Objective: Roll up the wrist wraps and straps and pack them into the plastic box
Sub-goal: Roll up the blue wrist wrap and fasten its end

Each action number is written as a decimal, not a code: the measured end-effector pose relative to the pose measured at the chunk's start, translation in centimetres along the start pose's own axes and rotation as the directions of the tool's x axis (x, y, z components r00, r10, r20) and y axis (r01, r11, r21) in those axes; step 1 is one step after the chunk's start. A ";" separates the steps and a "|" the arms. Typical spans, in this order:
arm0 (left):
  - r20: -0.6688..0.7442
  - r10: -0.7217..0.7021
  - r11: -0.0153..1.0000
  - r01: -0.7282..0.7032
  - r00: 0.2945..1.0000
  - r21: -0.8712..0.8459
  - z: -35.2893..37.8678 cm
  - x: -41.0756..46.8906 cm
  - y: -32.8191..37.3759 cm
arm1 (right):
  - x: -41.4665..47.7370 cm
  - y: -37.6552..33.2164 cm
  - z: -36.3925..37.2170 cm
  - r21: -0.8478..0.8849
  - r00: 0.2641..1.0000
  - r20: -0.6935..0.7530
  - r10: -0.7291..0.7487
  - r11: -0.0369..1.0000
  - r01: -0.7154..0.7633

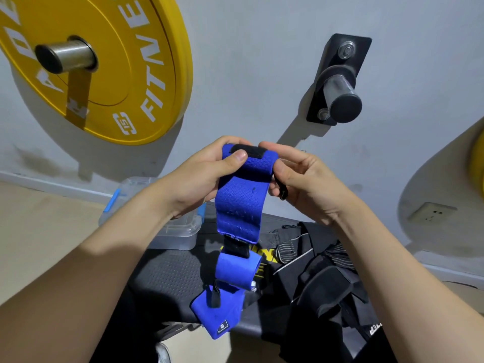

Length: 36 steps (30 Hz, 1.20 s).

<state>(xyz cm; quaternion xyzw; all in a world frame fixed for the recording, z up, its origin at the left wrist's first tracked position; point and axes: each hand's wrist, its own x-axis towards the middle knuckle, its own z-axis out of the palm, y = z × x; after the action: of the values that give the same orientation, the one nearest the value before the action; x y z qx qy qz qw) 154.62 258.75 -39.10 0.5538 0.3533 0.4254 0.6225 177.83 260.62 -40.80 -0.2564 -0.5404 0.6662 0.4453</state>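
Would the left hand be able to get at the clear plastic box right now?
Probably not at once: the left hand and the right hand both grip the top end of the blue wrist wrap. The plastic box sits close under the left wrist, nothing between, so letting go should free the way.

1. Clear plastic box with blue latches [180,231], 8 o'clock of view centre: left forearm [117,244] crosses over it.
2. Hanging blue elastic wrist wrap [239,205] blocks 6 o'clock.
3. Heap of black straps [327,284] fills 5 o'clock.
4. Textured black bench pad [167,279] lies bare at 7 o'clock.
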 end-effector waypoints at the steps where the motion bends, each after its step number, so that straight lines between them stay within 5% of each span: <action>1: 0.016 -0.007 1.000 0.007 1.000 -0.002 0.1 -0.1 0.1 | 0.0 0.1 0.0 0.035 0.999 0.044 0.026 0.999 -0.028; 4: 0.047 -0.033 0.999 0.033 0.998 -0.003 0.3 -0.5 0.1 | -0.2 0.4 0.0 0.081 0.986 0.155 0.058 0.994 -0.072; 8: 0.012 -0.042 0.998 0.041 0.999 0.049 -0.1 -0.7 0.2 | 0.1 0.9 0.2 0.054 0.998 0.043 0.051 0.997 -0.053; 12: -0.112 0.045 0.987 -0.027 0.993 0.161 0.1 0.0 -0.5 | 0.8 1.3 0.7 -0.030 0.994 -0.076 0.077 0.996 -0.079; 17: -0.094 0.182 0.948 -0.150 0.979 0.280 -0.3 0.1 -0.5 | 0.9 -0.2 0.9 -0.054 0.990 0.032 0.139 0.989 -0.138; 20: -0.031 0.209 0.894 -0.178 0.978 0.411 -0.2 0.0 -0.6 | 0.8 -0.2 0.9 -0.188 0.992 -0.119 0.034 0.981 -0.057; 26: -0.104 0.185 0.918 -0.134 0.977 0.373 -0.1 0.3 -0.4 | 0.6 -0.3 1.4 -0.300 0.957 -0.229 -0.180 0.948 0.107; 30: -0.007 0.226 0.898 -0.206 0.974 0.390 -0.2 0.1 -0.4 | 0.2 -1.0 1.2 -0.174 0.979 -0.193 -0.059 0.984 0.025; 36: 0.110 0.169 0.866 -0.201 0.979 0.458 -0.2 -0.2 -0.8 | -0.8 -1.7 0.6 -0.367 0.987 -0.154 0.050 0.924 -0.105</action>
<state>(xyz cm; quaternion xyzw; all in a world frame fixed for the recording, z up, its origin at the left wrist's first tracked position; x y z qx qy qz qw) 154.47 258.61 -39.97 0.7322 0.3697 0.3670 0.4387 178.24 259.71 -39.16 -0.4046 -0.6138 0.5481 0.3988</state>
